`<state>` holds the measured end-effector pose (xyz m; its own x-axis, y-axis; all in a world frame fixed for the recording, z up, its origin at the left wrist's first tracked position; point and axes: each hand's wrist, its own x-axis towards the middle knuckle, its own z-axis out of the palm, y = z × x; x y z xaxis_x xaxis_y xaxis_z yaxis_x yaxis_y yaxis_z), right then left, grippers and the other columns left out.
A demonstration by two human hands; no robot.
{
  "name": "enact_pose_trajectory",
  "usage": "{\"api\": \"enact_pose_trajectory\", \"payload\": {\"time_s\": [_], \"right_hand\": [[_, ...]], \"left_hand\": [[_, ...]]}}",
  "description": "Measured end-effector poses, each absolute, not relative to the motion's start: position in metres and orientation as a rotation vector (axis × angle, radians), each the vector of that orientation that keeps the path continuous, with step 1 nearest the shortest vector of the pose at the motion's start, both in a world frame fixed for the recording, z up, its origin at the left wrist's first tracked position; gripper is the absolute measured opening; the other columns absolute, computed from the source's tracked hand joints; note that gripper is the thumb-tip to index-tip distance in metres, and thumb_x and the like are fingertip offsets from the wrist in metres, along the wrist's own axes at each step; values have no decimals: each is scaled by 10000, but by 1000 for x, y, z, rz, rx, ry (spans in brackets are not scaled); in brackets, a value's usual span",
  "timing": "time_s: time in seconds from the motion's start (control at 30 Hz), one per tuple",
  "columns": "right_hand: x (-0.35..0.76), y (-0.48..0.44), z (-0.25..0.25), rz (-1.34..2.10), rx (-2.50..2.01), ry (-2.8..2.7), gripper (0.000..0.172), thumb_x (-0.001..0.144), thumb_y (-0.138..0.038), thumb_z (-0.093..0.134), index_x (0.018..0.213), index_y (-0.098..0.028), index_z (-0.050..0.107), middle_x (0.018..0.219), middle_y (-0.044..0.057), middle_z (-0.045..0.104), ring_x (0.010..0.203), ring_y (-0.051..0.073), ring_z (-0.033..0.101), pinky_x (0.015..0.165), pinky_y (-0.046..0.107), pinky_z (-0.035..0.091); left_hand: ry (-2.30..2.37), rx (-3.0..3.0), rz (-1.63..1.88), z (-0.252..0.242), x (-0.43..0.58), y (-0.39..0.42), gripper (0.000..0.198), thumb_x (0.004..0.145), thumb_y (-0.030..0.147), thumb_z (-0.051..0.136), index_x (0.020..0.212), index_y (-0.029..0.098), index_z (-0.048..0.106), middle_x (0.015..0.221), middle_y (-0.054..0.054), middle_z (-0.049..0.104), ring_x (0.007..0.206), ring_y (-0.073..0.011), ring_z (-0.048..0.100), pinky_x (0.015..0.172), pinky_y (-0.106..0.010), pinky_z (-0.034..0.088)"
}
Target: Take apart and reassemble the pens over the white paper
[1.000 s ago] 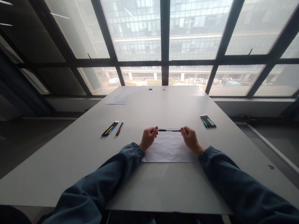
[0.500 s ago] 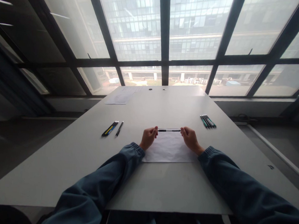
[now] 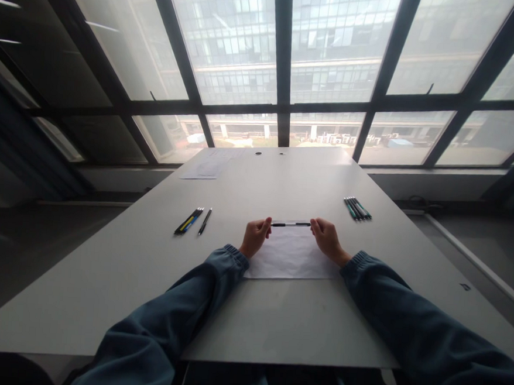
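Between left hand (image 3: pixel 256 237) and right hand (image 3: pixel 327 238), near the far edge of the paper (image 3: pixel 294 256), a pen (image 3: pixel 290 224) is running crosswise! Both are pinching and hiding its ends; the tip's direction is escaping me. Dark pens (image 3: pixel 188 221) and green-trimmed pens (image 3: pixel 358 209) are leaving worktop (image 3: pixel 283 323) room either side.

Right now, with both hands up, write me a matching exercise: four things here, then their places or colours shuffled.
1. Green-marked pens
2. Yellow-marked pens
3. Nearer sheet
4. Black-and-pale pen

A. held between left hand and right hand
B. white
C. right of the right hand
D. left of the left hand

Pairs: 1-C; 2-D; 3-B; 4-A
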<state>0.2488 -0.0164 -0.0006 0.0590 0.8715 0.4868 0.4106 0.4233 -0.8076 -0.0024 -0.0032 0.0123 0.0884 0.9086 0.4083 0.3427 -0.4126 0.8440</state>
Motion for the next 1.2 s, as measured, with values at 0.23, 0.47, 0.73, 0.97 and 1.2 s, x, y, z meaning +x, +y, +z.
{"api": "enact_pose_trajectory", "payload": {"time_s": [0.23,0.47,0.73,0.97,1.2], "right_hand": [[249,-15,-2,507,-1180,-1561,512,948,-549,439,567,-209,476,503,-21,468,505,131,432,529,267,333],[249,-17,-2,502,-1179,-1570,522,953,-541,425,540,-221,405,487,-28,422,493,124,383,511,274,306],[249,-17,-1,529,-1153,-1549,486,958,-488,439,555,-216,434,505,-26,446,508,128,415,533,275,326],[247,-14,0,645,-1055,-1468,299,914,-379,515,672,-204,507,552,-38,490,509,113,435,515,251,352],[245,-12,-2,860,-943,-1315,161,794,-309,617,882,-180,579,609,-32,572,534,121,519,503,247,404]], "left_hand": [[1234,1823,1311,9,-3,-1,629,921,615,462,497,163,566,435,0,520,429,-106,483,505,-238,374],[1229,1796,1306,7,-3,-1,634,920,619,465,496,161,579,428,-6,531,407,-101,481,480,-234,367],[1154,1781,1304,6,-3,0,565,927,561,501,551,153,606,464,-3,537,435,-96,474,480,-224,364],[1077,1812,1395,10,-1,1,342,864,473,646,748,154,685,677,-32,668,628,-135,599,599,-243,470],[1134,1873,1432,7,0,2,254,820,415,711,907,181,754,872,-64,753,742,-174,672,643,-276,519]]}}
